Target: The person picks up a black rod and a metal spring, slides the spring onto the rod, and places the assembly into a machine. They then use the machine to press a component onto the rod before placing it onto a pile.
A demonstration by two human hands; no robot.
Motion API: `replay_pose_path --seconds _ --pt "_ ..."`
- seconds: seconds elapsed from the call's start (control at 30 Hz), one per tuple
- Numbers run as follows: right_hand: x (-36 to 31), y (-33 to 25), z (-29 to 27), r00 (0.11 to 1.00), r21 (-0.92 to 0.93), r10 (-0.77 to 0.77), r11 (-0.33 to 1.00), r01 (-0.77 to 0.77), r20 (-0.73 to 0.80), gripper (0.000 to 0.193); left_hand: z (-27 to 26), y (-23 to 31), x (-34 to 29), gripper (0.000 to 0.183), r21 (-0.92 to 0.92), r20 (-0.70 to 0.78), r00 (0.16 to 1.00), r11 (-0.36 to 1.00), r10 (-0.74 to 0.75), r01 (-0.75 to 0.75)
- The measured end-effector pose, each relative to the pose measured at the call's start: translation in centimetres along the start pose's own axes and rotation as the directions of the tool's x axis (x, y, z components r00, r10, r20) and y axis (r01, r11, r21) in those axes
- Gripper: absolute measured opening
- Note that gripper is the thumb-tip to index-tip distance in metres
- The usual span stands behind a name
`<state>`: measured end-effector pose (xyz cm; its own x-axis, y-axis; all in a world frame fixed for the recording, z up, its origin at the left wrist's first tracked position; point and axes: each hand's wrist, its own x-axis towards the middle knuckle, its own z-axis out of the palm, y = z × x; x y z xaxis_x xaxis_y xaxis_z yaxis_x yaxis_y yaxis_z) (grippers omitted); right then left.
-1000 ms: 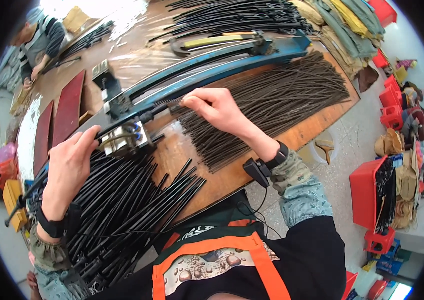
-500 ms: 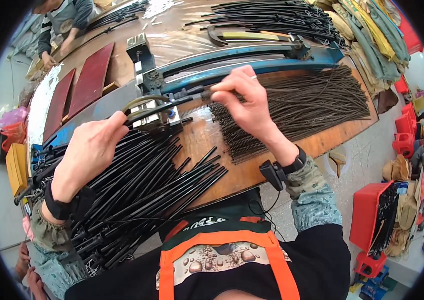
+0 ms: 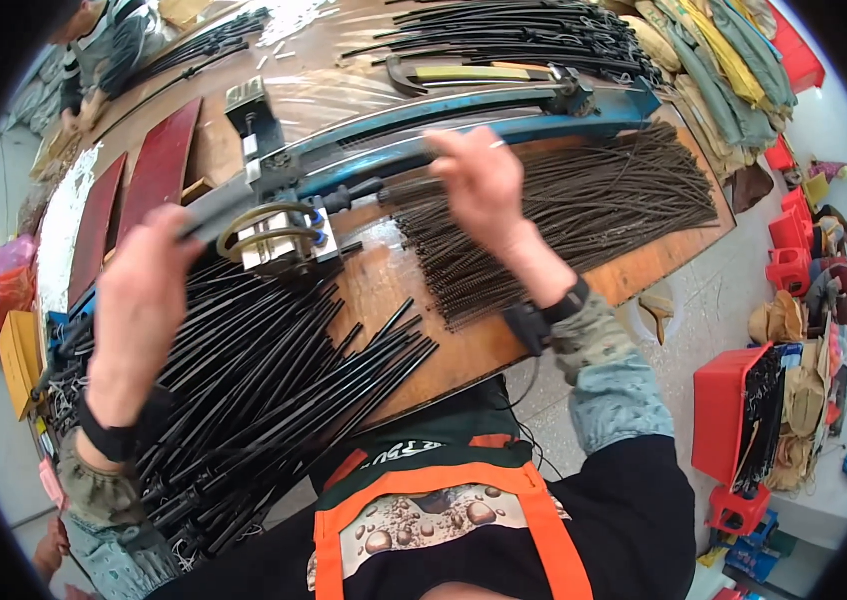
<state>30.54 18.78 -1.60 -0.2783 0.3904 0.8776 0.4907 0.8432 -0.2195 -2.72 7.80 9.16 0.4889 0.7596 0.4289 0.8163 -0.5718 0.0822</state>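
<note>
My left hand, smeared by motion, is closed on a blurred black tube beside the clamping machine's metal block. That block carries blue fittings and a looped olive hose. My right hand is raised over the near edge of the machine's blue rail, its fingers curled toward a pinch. Whatever those blurred fingertips hold cannot be made out. Beneath and beyond that hand lies a wide bundle of dark coiled springs. Many black tubes are heaped below my left hand.
A hammer lies behind the blue rail, near more black rods. Dark red boards rest at left. Another person's hand works at the far left. A red crate stands on the floor at right.
My left hand has moved left and slightly down, taking the tube away from the right hand. My right hand has lifted off the near tube end. The view has shifted slightly.
</note>
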Motion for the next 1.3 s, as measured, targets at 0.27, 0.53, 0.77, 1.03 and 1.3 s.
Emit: replay_pose_path --seconds 0.27,0.53,0.77,1.03,1.3 --pt "5.6 -0.4 6.9 0.721 0.346 0.441 0.664 -0.663 0.535 0.016 -6.4 -5.6 -0.2 0.019 0.190 -0.270 0.956 0.968 -0.112 0.166" --pt "10.2 -3.0 15.3 0.831 0.575 0.073 0.689 -0.441 0.551 0.011 -8.1 -8.2 -7.3 0.022 0.110 -0.279 0.893 0.912 -0.354 0.396" --pt "11.0 -3.9 17.6 0.745 0.414 0.050 0.805 -0.424 0.665 0.011 -7.0 -9.5 -8.9 0.024 0.099 -0.263 0.879 0.895 -0.398 0.435" --pt "10.0 -1.8 17.1 0.827 -0.005 -0.094 0.993 0.116 0.555 0.018 -6.1 -11.5 -8.4 0.021 0.203 -0.183 0.879 0.858 -0.440 0.472" --pt "4.4 8.4 2.1 0.877 -0.283 0.016 0.949 0.138 0.480 0.007 4.0 -11.4 -3.1 0.019 0.120 0.013 0.972 0.966 -0.233 0.230"
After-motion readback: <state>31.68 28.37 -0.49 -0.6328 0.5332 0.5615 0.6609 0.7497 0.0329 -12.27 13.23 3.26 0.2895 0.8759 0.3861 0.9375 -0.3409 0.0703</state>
